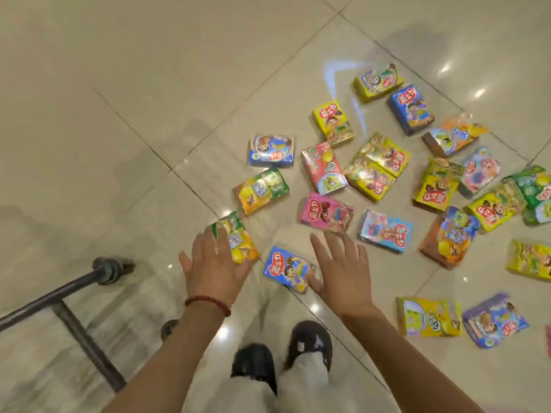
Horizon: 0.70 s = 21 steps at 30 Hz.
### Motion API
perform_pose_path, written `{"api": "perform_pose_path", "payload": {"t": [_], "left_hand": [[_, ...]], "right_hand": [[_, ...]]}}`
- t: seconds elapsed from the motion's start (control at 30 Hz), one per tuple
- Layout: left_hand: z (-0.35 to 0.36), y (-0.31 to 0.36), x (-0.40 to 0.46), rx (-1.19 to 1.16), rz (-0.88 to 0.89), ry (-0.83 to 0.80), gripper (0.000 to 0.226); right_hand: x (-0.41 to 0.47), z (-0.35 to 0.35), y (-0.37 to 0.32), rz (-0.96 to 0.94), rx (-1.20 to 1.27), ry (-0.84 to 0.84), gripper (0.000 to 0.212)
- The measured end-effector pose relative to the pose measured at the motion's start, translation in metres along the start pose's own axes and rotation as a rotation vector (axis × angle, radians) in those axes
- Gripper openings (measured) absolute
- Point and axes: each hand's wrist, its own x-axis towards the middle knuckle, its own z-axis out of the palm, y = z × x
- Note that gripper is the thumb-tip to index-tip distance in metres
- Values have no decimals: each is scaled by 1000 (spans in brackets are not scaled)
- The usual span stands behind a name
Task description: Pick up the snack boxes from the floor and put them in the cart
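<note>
Left hand [214, 263], grip spread, fingers straight and apart, reaching down over an orange-green snack box [238, 239]; whether it is touching the box cannot be told through the blur. A red bead bracelet [208, 302] is sitting on that wrist. Right hand [343, 269], grip also apart and holding nothing, is hovering with its thumb at the edge of a blue snack box [287, 268].

Landmark: that blue snack box, lying flat on the tiled floor [119, 99]. The orange-green box is lying just beside it, to the left. A pink box [326, 213] is lying just beyond it. The remaining snack boxes [378, 171] are lying scattered beyond it and to its right. The person's dark shoes [283, 353] are standing just below it. A grey metal cart frame [68, 299] with a wheel is showing well to its left.
</note>
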Motion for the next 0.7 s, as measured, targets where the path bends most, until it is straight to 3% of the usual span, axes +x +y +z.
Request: {"api": "perform_pose_path", "payload": {"t": [0.17, 0.33, 0.57, 0.7], "left_hand": [[124, -13, 56, -65, -213, -44, 103], [209, -23, 110, -256, -247, 44, 127], [245, -29, 127, -585, -406, 155, 150], [241, -26, 124, -678, -460, 120, 153]], "right_hand": [[36, 129, 16, -36, 35, -156, 78], [74, 216, 22, -193, 38, -235, 121], [82, 250, 26, -219, 199, -217, 105], [80, 240, 18, -176, 254, -382, 102]]}}
